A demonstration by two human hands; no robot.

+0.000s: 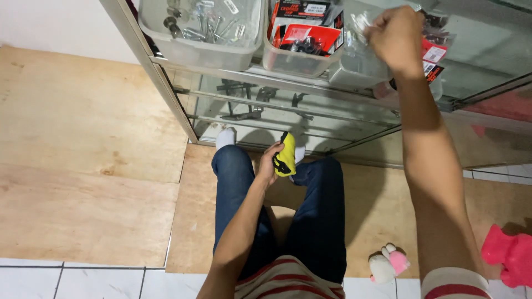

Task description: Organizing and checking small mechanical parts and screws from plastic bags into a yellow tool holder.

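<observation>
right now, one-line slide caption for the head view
Right hand reaches into a glass cabinet's clear bins while left hand holds a yellow-black object.

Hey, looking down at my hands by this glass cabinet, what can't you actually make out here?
Head view only:
- Right hand: closed fist hides whatever it grips among the clear bags.
- Left hand: fingers cover part of the yellow and black object; kind unclear.
- Metal parts in the plastic bin: too small to identify.
- Pink item: cut off at the right edge.

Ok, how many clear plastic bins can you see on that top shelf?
3: left bin of metal bolts, middle bin of red-and-black packs, third bin beneath the right hand. More may be hidden further right.
</observation>
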